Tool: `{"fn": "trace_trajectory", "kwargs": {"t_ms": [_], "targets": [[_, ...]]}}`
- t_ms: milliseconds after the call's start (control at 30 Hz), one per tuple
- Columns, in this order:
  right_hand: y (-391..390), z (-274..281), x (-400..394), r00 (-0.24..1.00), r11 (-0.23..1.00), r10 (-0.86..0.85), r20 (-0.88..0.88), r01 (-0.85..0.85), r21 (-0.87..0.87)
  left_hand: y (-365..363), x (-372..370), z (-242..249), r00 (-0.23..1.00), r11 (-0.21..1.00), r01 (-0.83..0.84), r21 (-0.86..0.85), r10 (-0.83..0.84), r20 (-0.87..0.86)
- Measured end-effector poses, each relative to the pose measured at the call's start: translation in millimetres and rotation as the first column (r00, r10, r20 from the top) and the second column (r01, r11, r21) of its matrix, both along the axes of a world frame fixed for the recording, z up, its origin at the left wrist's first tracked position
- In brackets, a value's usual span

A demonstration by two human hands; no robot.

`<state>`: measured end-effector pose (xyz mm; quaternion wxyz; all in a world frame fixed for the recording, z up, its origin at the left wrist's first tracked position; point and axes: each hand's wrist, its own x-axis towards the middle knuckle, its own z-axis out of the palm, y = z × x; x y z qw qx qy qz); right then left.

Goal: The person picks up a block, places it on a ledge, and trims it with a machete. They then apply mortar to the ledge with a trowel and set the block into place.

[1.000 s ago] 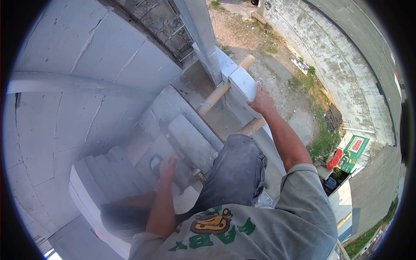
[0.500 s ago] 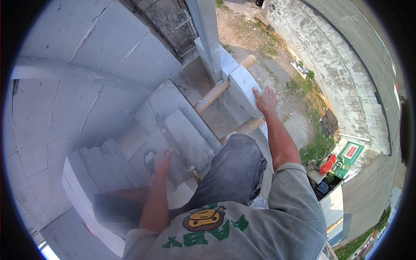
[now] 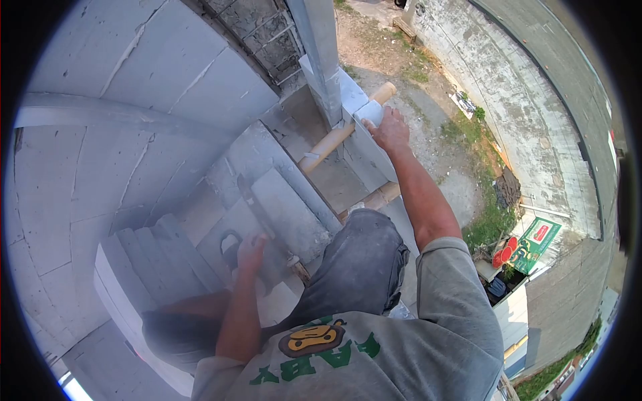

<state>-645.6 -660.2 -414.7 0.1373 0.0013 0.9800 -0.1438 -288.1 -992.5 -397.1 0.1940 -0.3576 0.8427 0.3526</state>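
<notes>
My right hand (image 3: 390,130) lies across the top of a pale block (image 3: 372,112) on the wall edge, fingers apart, thumb over its near side. My left hand (image 3: 251,252) is closed, low beside a light block (image 3: 289,207) lying on a grey slab. It appears to grip a hand saw by its dark looped handle (image 3: 231,248). The dusty saw blade (image 3: 254,204) runs away from the hand along the block's left side. Haze blurs that area, so the exact grip is hard to make out.
Bamboo poles (image 3: 328,148) cross the gap by a grey post (image 3: 321,60). A stack of blocks (image 3: 157,260) stands at the left, near a block wall (image 3: 80,174). Beyond the edge, the ground (image 3: 428,120) lies far below. My knee (image 3: 358,260) is between my arms.
My right hand has slid forward and left along the top of the pale block. My left hand and the saw stay in nearly the same place.
</notes>
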Motion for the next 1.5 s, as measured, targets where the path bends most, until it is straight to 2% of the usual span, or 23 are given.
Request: {"fn": "trace_trajectory", "kwargs": {"t_ms": [67, 167, 233, 300, 400, 533, 633, 700, 767, 867, 933, 1000, 1033, 1067, 1100, 1167, 1200, 1233, 1300, 1333, 1400, 1433, 1500], "targets": [[-10, 2, -3, 1.000, 0.999, 0.030, 0.002, -0.030, 0.018, 0, 2, 6, 0.996, 0.998, 0.027, -0.064, -0.032, -0.078], [-15, -3, -1, 0.998, 0.996, 0.069, 0.000, -0.069, 0.054, -10, 11, -7, 0.997, 0.998, -0.004, -0.065, -0.001, -0.081], [-13, -5, 0, 0.997, 0.993, 0.081, 0.000, -0.081, 0.086, -6, 6, 6, 0.996, 0.999, -0.032, -0.039, 0.029, -0.089], [-12, -4, -4, 0.998, 0.999, -0.025, 0.061, 0.023, 0.025, -2, 7, 7, 0.995, 0.998, -0.057, -0.003, 0.057, -0.087], [-7, 1, -17, 0.982, 1.000, 0.006, 0.189, -0.004, -0.009, -4, 6, 2, 0.988, 0.993, -0.113, 0.030, 0.116, -0.100], [8, 20, -23, 0.978, 0.999, 0.046, 0.205, -0.043, -0.021, -1, 6, 10, 0.983, 0.987, -0.154, 0.048, 0.158, -0.095], [39, 30, -25, 0.981, 0.998, -0.013, 0.192, 0.025, -0.060, -1, 8, 13, 0.976, 0.981, -0.175, 0.078, 0.183, -0.115], [56, 40, -24, 0.996, 0.993, -0.076, 0.054, 0.081, -0.090, -4, 13, 3, 0.973, 0.983, -0.179, 0.049, 0.184, -0.141], [72, 57, -25, 0.995, 0.993, -0.098, 0.017, 0.099, -0.069, -6, 15, -2, 0.978, 0.986, -0.160, 0.040, 0.164, -0.127], [88, 106, -24, 0.984, 0.983, -0.177, -0.034, 0.176, -0.051, -2, 4, 3, 0.963, 0.978, -0.179, 0.104, 0.196, -0.184], [106, 138, -17, 0.963, 0.973, -0.229, -0.145, 0.222, -0.061, 12, -22, 35, 0.973, 0.965, -0.198, 0.170, 0.215, -0.084], [131, 166, -13, 0.926, 0.947, -0.305, -0.225, 0.269, -0.177, 29, -35, 36, 0.956, 0.943, -0.203, 0.262, 0.249, -0.156], [132, 195, 0, 0.907, 0.904, -0.365, -0.208, 0.292, -0.313, 32, -38, 35, 0.935, 0.918, -0.201, 0.341, 0.284, -0.214], [157, 192, -1, 0.892, 0.866, -0.401, -0.211, 0.294, -0.404, 32, -34, 0, 0.927, 0.937, -0.032, 0.349, 0.159, -0.341], [154, 209, 17, 0.862, 0.694, -0.499, -0.091, 0.334, -0.638, 33, -29, -32, 0.885, 0.933, 0.132, 0.334, 0.041, -0.463], [162, 215, 50, 0.827, 0.461, -0.558, 0.066, 0.376, -0.804, 83, -66, 40, 0.975, 0.814, 0.015, 0.581, 0.116, -0.188], [157, 219, 70, 0.807, 0.335, -0.574, 0.134, 0.381, -0.862, 109, -75, 73, 0.977, 0.687, -0.040, 0.726, 0.179, -0.115], [147, 222, 92, 0.811, 0.259, -0.560, 0.169, 0.364, -0.895, 130, -82, 95, 0.973, 0.537, -0.093, 0.838, 0.228, -0.038], [117, 220, 124, 0.842, 0.100, -0.487, 0.232, 0.317, -0.943, 151, -85, 104, 0.991, 0.403, -0.012, 0.915, 0.126, -0.043], [99, 215, 137, 0.859, 0.017, -0.441, 0.260, 0.298, -0.955, 163, -86, 112, 0.988, 0.420, -0.031, 0.907, 0.151, -0.036], [50, 206, 163, 0.868, -0.074, -0.387, 0.310, 0.306, -0.949, 174, -84, 128, 0.857, 0.100, -0.053, 0.994, 0.515, -0.006], [28, 202, 173, 0.871, -0.150, -0.355, 0.340, 0.306, -0.940, 160, -82, 141, 0.846, 0.119, -0.067, 0.991, 0.533, -0.007], [0, 172, 184, 0.881, -0.174, -0.229, 0.413, 0.380, -0.908, 124, -80, 162, 0.772, 0.209, -0.212, 0.955, 0.634, 0.032]]}}
